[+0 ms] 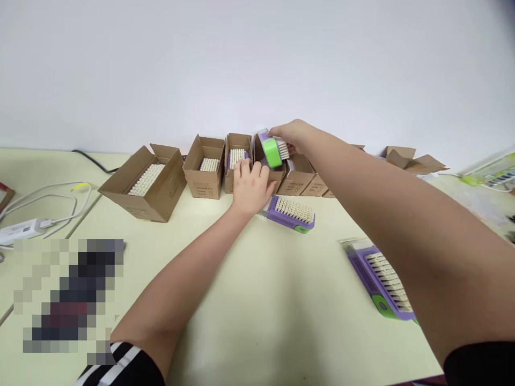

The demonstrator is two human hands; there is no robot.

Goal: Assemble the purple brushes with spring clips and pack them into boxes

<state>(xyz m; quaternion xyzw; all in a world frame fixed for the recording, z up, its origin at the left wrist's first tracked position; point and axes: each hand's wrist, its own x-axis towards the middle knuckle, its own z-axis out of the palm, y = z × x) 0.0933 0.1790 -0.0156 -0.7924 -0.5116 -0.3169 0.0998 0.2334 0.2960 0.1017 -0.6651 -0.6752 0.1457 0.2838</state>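
Observation:
My right hand grips a purple and green scrub brush with pale bristles, tilted above an open cardboard box. My left hand lies against the front of that box, its fingertips over the rim and its thumb on the front wall. Just left of it, another box has a bristled brush inside. Below my left hand, a second purple brush lies bristles up on the table. A third brush lies at the right, partly behind my right forearm.
Further left, two open boxes hold bristled brushes. More boxes continue the row rightwards, partly hidden by my right arm. White cables and an adapter lie at far left. A pixelated dark object sits at lower left.

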